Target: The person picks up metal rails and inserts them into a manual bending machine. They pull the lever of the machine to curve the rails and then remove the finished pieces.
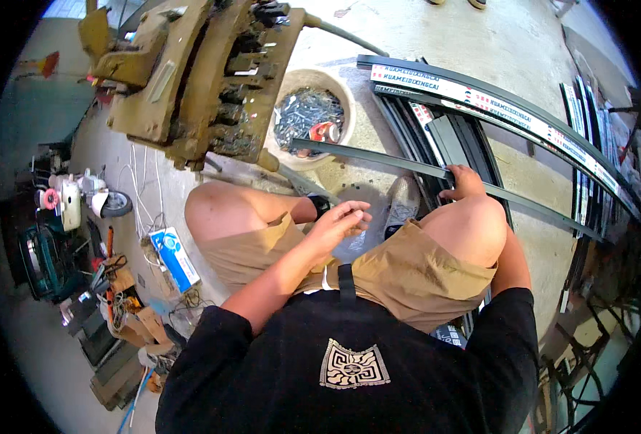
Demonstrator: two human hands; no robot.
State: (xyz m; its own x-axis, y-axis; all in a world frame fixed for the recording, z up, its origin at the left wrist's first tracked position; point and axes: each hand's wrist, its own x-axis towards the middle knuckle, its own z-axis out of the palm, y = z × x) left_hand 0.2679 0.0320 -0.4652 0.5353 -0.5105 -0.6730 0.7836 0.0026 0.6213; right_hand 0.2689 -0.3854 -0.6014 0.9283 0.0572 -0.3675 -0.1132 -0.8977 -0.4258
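A long dark-grey metal profile point(389, 160) reaches from above a round tub to the right, passing over my right knee's far side. My right hand point(467, 182) grips it near its middle, fingers bent round the bar. My left hand point(340, 226) hovers over the gap between my knees, off the profile. Its fingers are curled together, and whatever they may hold is too small to make out. The tub point(348, 101) stands ahead, with metal offcuts and a red can point(325, 132) inside. Left of it rises a heavy brown punching machine point(197, 79) with a row of dies.
More profiles with white-and-red labels point(494, 105) lie across a dark stack point(450, 141) at the right. Others lean farther right point(584, 145). A blue-and-white box point(174, 259), white cables, boards point(114, 369) and a scooter point(82, 199) are on the left.
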